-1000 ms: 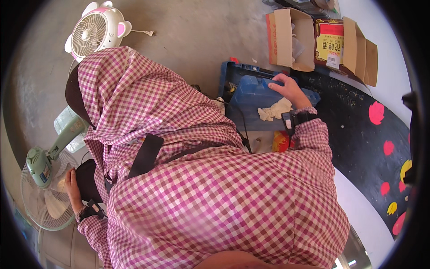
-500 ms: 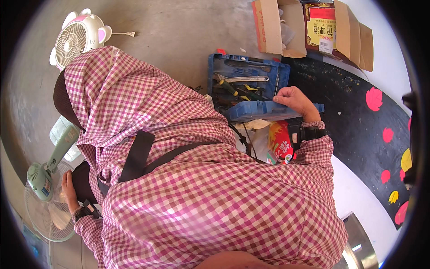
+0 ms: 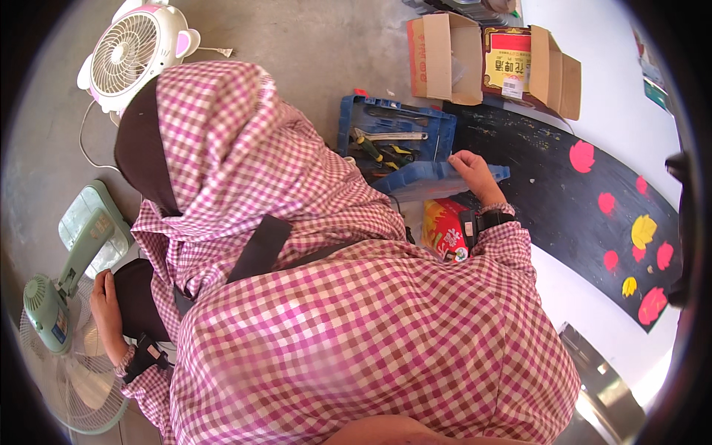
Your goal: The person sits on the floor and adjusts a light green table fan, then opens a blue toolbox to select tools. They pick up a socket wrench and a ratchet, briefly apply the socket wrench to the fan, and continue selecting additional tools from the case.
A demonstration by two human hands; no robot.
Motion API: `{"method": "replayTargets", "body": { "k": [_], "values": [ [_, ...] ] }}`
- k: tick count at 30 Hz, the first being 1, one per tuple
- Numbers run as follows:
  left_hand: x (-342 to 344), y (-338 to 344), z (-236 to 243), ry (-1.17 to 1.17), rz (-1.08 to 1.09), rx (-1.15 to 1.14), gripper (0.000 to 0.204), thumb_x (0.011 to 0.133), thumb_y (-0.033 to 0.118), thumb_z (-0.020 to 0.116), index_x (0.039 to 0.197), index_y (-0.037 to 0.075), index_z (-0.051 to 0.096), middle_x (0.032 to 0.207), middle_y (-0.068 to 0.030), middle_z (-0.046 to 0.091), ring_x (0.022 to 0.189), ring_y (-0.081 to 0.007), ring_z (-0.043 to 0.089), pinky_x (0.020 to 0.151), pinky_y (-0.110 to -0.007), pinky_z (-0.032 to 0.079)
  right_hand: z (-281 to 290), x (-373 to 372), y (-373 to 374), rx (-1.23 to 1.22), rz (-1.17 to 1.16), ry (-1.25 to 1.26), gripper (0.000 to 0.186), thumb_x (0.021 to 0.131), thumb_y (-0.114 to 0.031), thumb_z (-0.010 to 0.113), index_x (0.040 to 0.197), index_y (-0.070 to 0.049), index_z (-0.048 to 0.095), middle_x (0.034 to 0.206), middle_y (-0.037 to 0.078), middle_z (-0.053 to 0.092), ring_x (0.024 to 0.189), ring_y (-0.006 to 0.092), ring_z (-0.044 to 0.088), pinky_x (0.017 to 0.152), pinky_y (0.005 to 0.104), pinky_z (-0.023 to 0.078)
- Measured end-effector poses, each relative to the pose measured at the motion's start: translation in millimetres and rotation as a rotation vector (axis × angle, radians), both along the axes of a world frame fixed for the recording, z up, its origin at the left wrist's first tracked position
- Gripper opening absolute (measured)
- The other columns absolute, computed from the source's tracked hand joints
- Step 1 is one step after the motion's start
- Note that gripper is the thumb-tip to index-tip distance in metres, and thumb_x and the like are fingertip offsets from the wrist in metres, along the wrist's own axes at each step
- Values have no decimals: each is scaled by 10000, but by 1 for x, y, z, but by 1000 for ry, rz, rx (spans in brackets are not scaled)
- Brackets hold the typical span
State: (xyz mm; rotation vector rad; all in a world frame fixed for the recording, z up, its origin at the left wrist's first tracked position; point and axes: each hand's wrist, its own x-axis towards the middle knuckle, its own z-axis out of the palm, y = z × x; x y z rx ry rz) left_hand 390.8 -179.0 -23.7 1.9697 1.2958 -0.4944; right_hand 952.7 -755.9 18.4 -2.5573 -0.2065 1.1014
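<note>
My right hand (image 3: 476,178) has its thumb and fingers closed on the upper edge of a blue plastic lid (image 3: 421,175). This lid belongs to a blue toolbox (image 3: 443,137) that lies open on the floor, its lid raised at the near side. Inside are a silver wrench (image 3: 397,136), a screwdriver (image 3: 368,147) with a yellow-and-dark handle, and other tools partly hidden behind the lid. Over at the left, my left hand (image 3: 109,315) rests with outstretched fingers against my dark-clothed knee (image 3: 141,300). It holds nothing that shows.
A pale green standing fan (image 3: 48,315) is beside my left hand. Farther off stands a white-and-pink fan (image 3: 122,48). Opened cardboard boxes (image 3: 463,63) are beyond the toolbox, along a black wall panel (image 3: 549,159) with leaf shapes. A red package (image 3: 445,226) lies near my right wrist.
The whole view has shifted, with the toolbox and boxes now farther left in it. My right hand stays on the lid, which looks slightly more tilted. My left hand remains at the knee.
</note>
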Motion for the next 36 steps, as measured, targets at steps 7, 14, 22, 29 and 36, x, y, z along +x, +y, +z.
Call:
{"method": "replayTargets", "body": {
  "k": [7,14,22,29,36],
  "values": [
    [33,-9,36,63,-4,72,374,989,316,478,1165,10,600,1072,-184,661,1016,-294,627,872,-355,455,5,0,-20,-145,25,75,254,924,-250,621,835,-14,651,733,-27,602,719,66,518,674,258,439],
    [23,-8,11,0,-1,42,379,993,309,470,1170,-1,595,1097,-176,655,1032,-286,616,910,-342,441,19,4,-31,-180,-51,251,166,899,-186,651,870,-23,659,766,-30,622,742,68,527,694,249,445],
    [-11,16,-17,57,-13,-11,397,991,333,471,1125,-12,615,1067,-181,660,1012,-280,617,895,-345,441,40,-23,-11,-472,95,698,205,867,-257,680,913,-58,676,822,-12,653,833,117,574,815,292,443],
    [-29,17,-44,43,16,-36,404,984,337,484,1127,-13,626,1049,-168,667,1004,-264,615,900,-338,437,44,-26,9,-645,333,789,302,836,-351,677,942,-70,709,824,28,679,797,177,601,747,347,472],
    [-46,9,-67,21,50,-96,423,985,340,489,1160,-24,614,1091,-163,668,1036,-247,610,924,-338,429,43,-18,28,-709,343,786,273,851,-336,658,896,-71,708,797,23,672,766,157,598,707,340,471]
  ]
}}
